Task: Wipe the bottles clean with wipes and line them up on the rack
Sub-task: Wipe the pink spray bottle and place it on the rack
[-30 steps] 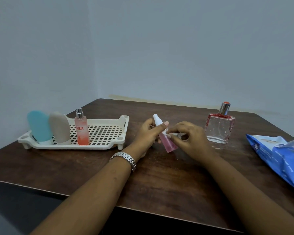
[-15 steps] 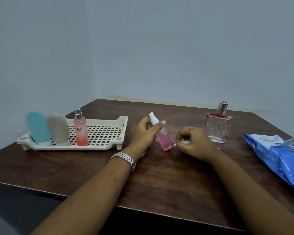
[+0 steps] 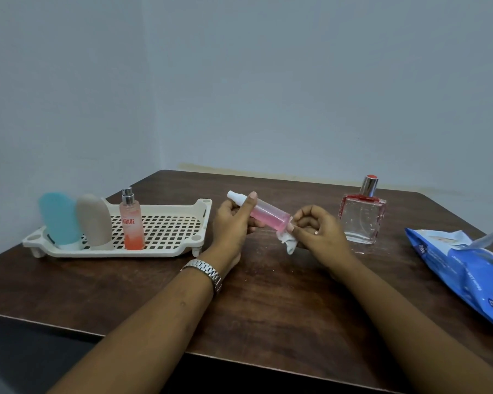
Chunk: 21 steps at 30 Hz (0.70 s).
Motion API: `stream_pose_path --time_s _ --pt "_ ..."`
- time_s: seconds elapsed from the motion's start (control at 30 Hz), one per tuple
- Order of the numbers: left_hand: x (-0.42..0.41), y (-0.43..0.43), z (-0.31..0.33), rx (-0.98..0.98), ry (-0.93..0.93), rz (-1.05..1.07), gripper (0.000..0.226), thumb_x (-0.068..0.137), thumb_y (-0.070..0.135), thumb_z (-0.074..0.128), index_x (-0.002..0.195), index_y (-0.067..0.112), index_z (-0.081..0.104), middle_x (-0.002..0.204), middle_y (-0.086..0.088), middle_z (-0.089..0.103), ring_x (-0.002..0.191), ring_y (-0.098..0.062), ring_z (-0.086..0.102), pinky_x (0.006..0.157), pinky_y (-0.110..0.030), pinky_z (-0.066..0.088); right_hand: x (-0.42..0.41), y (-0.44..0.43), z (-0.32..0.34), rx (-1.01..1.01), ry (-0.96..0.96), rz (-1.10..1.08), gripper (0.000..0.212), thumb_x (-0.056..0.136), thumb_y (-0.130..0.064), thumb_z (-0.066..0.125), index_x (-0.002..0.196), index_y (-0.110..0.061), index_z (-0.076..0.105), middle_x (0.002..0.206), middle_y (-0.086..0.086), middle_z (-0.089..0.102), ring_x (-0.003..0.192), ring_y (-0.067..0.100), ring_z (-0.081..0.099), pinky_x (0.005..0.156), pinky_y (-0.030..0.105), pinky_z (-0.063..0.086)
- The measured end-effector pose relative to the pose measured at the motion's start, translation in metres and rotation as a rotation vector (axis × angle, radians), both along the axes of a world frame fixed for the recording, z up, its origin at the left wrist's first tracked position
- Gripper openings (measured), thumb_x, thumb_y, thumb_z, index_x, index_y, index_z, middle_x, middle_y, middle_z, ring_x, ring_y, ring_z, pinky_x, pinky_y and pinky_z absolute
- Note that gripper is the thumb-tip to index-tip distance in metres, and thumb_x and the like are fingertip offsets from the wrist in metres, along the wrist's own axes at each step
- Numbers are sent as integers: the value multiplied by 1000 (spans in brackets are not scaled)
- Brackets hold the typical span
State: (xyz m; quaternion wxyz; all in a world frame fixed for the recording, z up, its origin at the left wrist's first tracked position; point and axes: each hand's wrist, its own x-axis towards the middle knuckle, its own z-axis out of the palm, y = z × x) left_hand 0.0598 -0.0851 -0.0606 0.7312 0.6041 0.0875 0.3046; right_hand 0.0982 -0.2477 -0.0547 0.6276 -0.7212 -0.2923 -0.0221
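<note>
My left hand [image 3: 231,223] grips a small pink spray bottle [image 3: 268,216] near its white nozzle and holds it tilted above the table. My right hand [image 3: 319,237] pinches a crumpled white wipe [image 3: 287,241] against the bottle's bottom end. The cream rack [image 3: 165,226] at the left holds a blue bottle [image 3: 59,220], a beige bottle [image 3: 94,220] and an orange spray bottle [image 3: 131,223], standing in a row. A square clear glass perfume bottle [image 3: 362,217] with a red rim stands on the table right of my hands.
A blue pack of wipes [image 3: 464,268] lies open at the right edge of the dark wooden table [image 3: 268,302]. The rack's right half shows bare grid. Walls close the table in at the left and back.
My left hand has lifted the pink bottle and tipped it closer to level. My right hand's wipe has slid down from the bottle's body to its bottom end.
</note>
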Motion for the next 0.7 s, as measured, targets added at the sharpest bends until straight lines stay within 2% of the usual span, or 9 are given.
stream_pose_path --time_s 0.13,0.27,0.37,0.57,0.7 --pt "1 0 2 7 -50 4 24 91 36 61 100 14 54 80 -4 65 55 -8 62 60 -25 50 -7 2 2 38 21 51 30 84 2 63 91 -17 41 77 9 65 68 14 67 61 26 56" --pt "2 1 1 32 -45 43 23 92 35 60 100 14 55 81 -6 65 55 -9 62 62 -27 51 -6 1 6 93 15 87 34 84 4 62 92 -19 38 77 10 66 68 19 68 62 35 56" --pt "2 2 0 49 -22 44 22 93 35 59 100 14 55 82 -7 66 56 -9 63 62 -26 52 -6 1 8 161 13 82 34 85 3 61 93 -20 37 73 4 68 66 15 67 59 29 56" --pt "3 2 2 5 62 -43 24 94 35 58 100 12 55 79 -5 65 58 -8 64 57 -21 49 -8 4 6 194 -32 -38 35 83 -1 64 99 -14 36 74 5 64 65 7 64 61 22 53" --pt "4 3 1 -2 83 -1 24 94 37 56 97 13 56 73 -4 65 59 -10 63 61 -23 50 -9 3 8 129 -70 53 35 83 1 64 91 -18 36 77 6 65 68 8 65 65 23 55"
